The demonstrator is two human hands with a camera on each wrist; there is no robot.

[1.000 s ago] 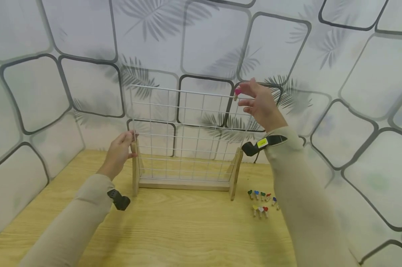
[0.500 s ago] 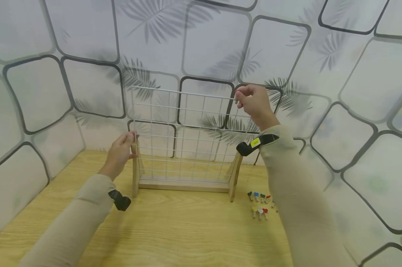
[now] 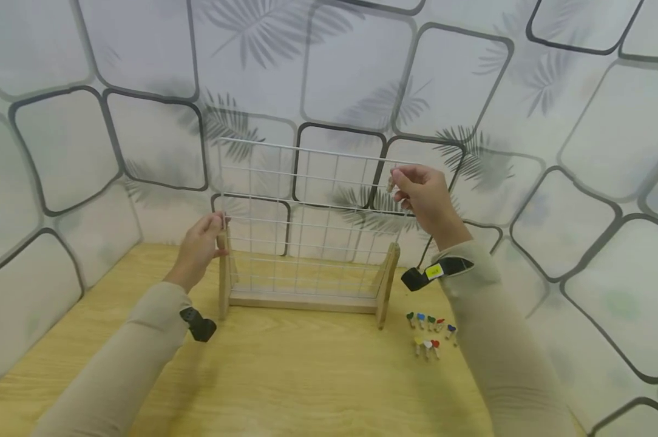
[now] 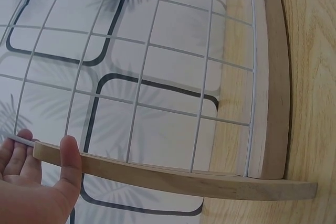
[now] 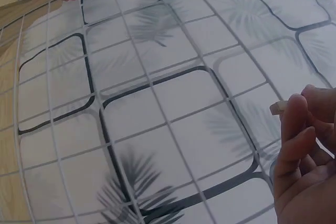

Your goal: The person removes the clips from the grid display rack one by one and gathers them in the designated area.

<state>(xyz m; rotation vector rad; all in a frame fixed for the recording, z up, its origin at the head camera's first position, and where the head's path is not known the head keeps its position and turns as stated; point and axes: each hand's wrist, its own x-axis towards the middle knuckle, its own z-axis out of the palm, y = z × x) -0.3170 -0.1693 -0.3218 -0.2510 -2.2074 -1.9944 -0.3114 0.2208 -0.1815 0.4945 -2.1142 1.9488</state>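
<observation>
A white wire grid (image 3: pixel 312 206) stands upright in a wooden stand (image 3: pixel 301 301). My left hand (image 3: pixel 198 246) grips the top of the stand's left upright, with the thumb on one side of the wood (image 4: pixel 142 175) in the left wrist view. Near the grid's upper right, my right hand (image 3: pixel 427 194) pinches a small wooden clothespin (image 3: pixel 390 185) between thumb and fingers. Only the clothespin's pale end (image 5: pixel 277 108) shows in the right wrist view; the fingers cover the rest. Whether it touches a wire, I cannot tell.
Several small clothespins with coloured hearts, such as a white one (image 3: pixel 427 346) and a dark blue one (image 3: pixel 451 329), lie right of the stand on the wood-grain table (image 3: pixel 307 370). A patterned wall (image 3: pixel 356 73) rises close behind the grid.
The right fingers, spread beside the pink-heart clothespin on the top wire a second ago, closed on it and moved down with it below that wire. My left hand keeps its hold.
</observation>
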